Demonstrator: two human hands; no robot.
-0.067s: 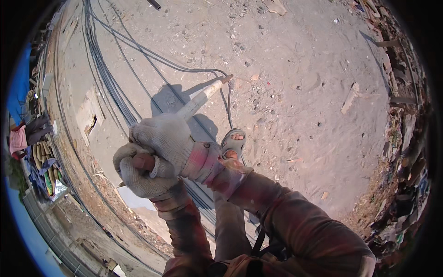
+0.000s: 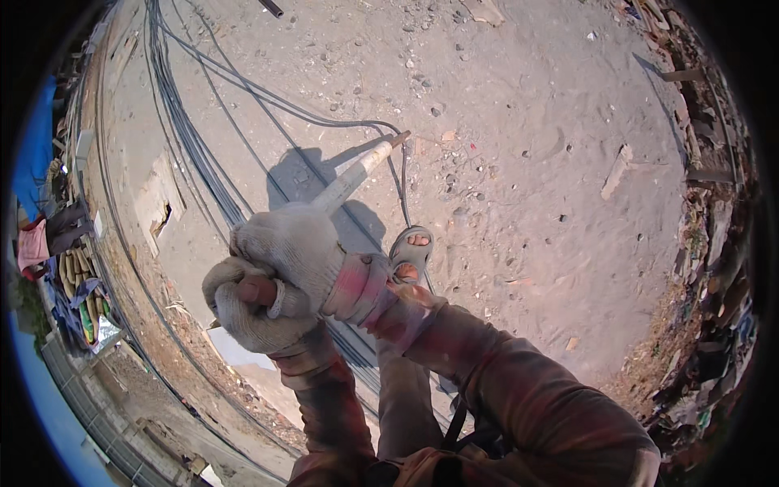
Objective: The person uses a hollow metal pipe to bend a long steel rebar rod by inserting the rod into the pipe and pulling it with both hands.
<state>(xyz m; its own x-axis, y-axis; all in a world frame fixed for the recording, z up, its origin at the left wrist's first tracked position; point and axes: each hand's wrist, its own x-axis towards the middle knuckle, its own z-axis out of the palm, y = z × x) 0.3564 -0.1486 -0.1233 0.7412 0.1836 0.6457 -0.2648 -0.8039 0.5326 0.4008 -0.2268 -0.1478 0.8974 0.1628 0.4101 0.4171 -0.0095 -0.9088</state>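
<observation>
Both my hands wear off-white knitted gloves and are closed one beside the other at the left of centre. My right hand (image 2: 292, 241) is wrapped round a pale grey-white pole (image 2: 357, 178) that slants away up and right, ending in a rusty brown tip. That tip is over a dark cable (image 2: 345, 123) on the ground; whether they touch I cannot tell. My left hand (image 2: 258, 312) is closed just below and against the right. A reddish-brown rounded end shows between its fingers; thumb or handle end, I cannot tell. The gloves hide the near part of the pole.
A bundle of long cables (image 2: 182, 122) runs over the dusty ground, under my arms. My sandalled foot (image 2: 411, 253) stands right of the gloves, beside a cable. Broken board (image 2: 160, 199) lies left, rubble (image 2: 714, 284) lines the right edge. At far left are cloths and a blue sheet (image 2: 32, 154).
Both gloved hands have shifted very slightly to the right and down. The grip and the pole's tip look the same.
</observation>
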